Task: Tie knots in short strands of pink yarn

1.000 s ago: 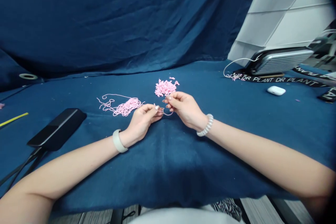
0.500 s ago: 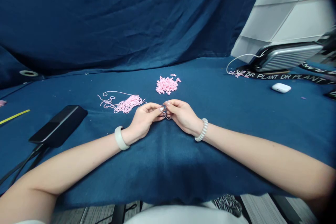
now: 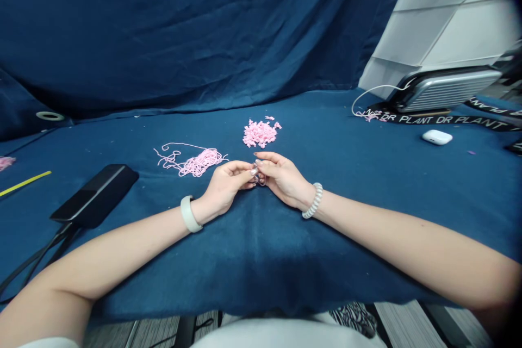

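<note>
My left hand (image 3: 231,184) and my right hand (image 3: 284,178) meet over the middle of the blue cloth, fingertips pinched together. Between them is a short piece of pink string (image 3: 262,184), mostly hidden by the fingers, with a small curve of it showing underneath. Just beyond my hands lies a heap of small pink string knots (image 3: 260,133). To the left, a loose tangle of pink string (image 3: 199,162) rests close to my left hand, its thin ends trailing further left.
A black device with cables (image 3: 95,196) and a yellow strip (image 3: 26,183) lie at left, near a roll of tape (image 3: 50,116). On the right are a white earbud case (image 3: 437,137), a lettered strap (image 3: 440,119) and a silver ribbed case (image 3: 452,88). Blue cloth (image 3: 183,27) hangs behind.
My fingertips have drawn slightly closer together, and less of the string's loop shows below them. My right index finger has straightened a little. The view has shifted slightly.
</note>
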`<action>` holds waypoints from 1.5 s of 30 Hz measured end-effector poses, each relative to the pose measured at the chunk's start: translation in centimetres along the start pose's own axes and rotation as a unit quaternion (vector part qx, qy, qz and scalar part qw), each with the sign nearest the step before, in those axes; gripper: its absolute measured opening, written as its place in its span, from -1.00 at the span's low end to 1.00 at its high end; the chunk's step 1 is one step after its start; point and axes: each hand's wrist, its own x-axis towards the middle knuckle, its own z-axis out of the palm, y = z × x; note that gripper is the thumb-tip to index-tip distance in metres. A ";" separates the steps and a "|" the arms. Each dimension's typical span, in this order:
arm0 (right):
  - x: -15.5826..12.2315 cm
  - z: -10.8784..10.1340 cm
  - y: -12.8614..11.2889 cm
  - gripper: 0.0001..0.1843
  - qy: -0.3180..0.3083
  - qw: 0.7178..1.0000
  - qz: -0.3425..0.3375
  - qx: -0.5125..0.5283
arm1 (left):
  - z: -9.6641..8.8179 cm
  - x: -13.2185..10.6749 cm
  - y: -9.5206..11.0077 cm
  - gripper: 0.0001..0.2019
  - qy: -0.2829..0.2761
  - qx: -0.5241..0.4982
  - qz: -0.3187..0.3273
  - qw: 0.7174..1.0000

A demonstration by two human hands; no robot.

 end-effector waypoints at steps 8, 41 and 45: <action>0.1 -0.2 -0.7 -0.58 -0.034 0.998 0.057 -0.023 | 0.0 -0.1 0.1 -0.82 -0.029 -0.003 0.020 0.999; -0.8 0.4 -1.3 -0.69 -0.197 0.892 0.034 -0.405 | 0.0 -0.4 2.2 -0.75 0.001 -0.140 0.040 0.989; -0.8 0.2 -1.4 -0.69 -0.223 0.870 0.008 -0.440 | 0.4 -0.9 2.8 -0.73 -0.032 -0.167 0.050 0.984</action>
